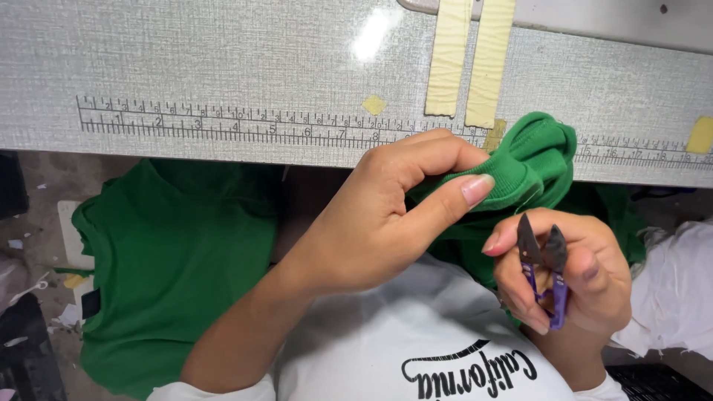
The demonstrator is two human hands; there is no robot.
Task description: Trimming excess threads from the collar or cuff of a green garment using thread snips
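Note:
My left hand [379, 215] pinches a folded edge of green ribbed fabric [531, 160] between thumb and fingers, holding it up at the table's front edge. My right hand [568, 278] sits just below and to the right of it, gripping small purple-handled thread snips [546, 271] with the dark blades pointing up toward the fabric. A thin pale thread hangs from the fabric near the blades. More of the same green garment [171, 260] drapes down to the left over my lap.
A grey textured work table [223, 67] has a ruler scale printed along its front edge. Two strips of yellowish tape [468, 59] and small tape squares stick to it. White cloth [676, 289] lies at the right. Scraps litter the floor at the left.

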